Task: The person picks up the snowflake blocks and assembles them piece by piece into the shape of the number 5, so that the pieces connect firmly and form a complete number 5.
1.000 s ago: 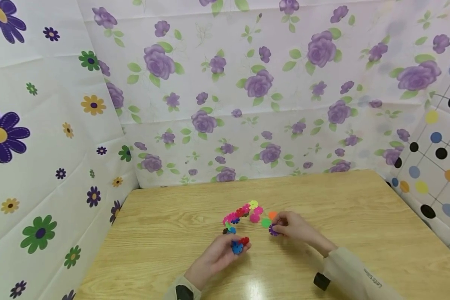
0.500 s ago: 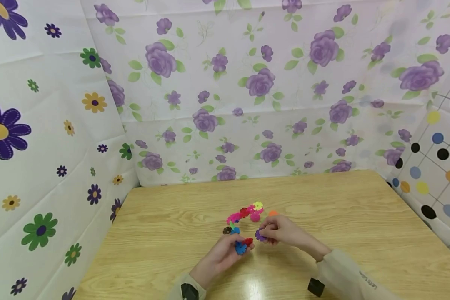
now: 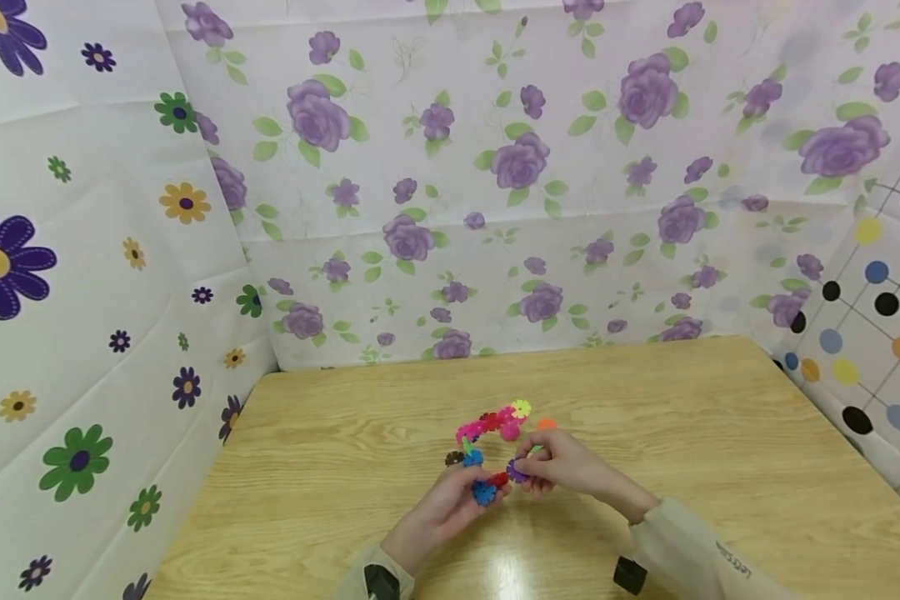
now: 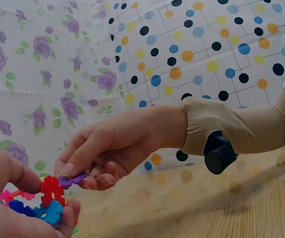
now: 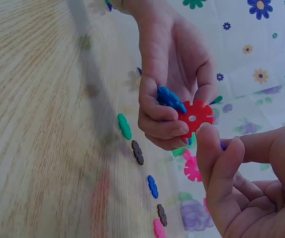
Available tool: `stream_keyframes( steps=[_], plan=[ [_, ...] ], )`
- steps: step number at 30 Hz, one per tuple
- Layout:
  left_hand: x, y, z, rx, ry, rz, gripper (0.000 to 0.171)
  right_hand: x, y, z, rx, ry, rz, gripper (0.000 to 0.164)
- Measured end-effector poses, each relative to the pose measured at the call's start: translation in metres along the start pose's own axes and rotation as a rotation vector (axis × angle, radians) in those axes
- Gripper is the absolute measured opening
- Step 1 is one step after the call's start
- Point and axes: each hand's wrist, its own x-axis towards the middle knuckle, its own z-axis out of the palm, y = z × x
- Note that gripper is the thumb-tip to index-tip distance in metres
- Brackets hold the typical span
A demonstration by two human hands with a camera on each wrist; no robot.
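Notched flower-shaped plastic discs are linked into a chain, with pink discs [image 3: 471, 432] and a yellow disc [image 3: 521, 408] at its far end. My left hand [image 3: 442, 504] grips the near end, where a blue disc [image 4: 49, 213] and a red disc [image 5: 198, 118] show between thumb and fingers. A purple disc [image 4: 73, 180] is pinched between thumb and fingers of my right hand [image 3: 562, 465]. Its edge meets the red disc's edge in the left wrist view; whether their slots interlock, I cannot tell. In the right wrist view fingertips mostly cover the purple disc.
Loose discs lie on the wooden table [image 3: 330, 467]: an orange one [image 3: 546, 424] and a pink one [image 3: 510, 432] beyond my right hand. A green disc [image 5: 124, 127], a brown disc [image 5: 138, 152] and a blue disc [image 5: 153, 186] appear in the right wrist view. Patterned sheets surround the table.
My right hand has carried the purple disc leftward from beside the loose discs to the red disc. My left hand and the chain have shifted slightly right.
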Motion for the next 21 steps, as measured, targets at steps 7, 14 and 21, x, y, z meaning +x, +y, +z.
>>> stream_keyframes(
  steps=[7,14,21],
  plan=[
    [0.0,0.0,-0.001,0.047,-0.013,0.016,0.007,-0.001,-0.004,0.002,-0.023,0.007,-0.021,0.017],
    [0.0,0.001,0.001,0.046,-0.037,0.025,0.012,-0.002,-0.008,0.006,-0.068,0.026,-0.033,0.013],
    [0.001,0.001,0.004,0.08,-0.052,0.075,0.017,-0.003,-0.014,0.013,-0.087,0.058,-0.012,0.011]
  ],
)
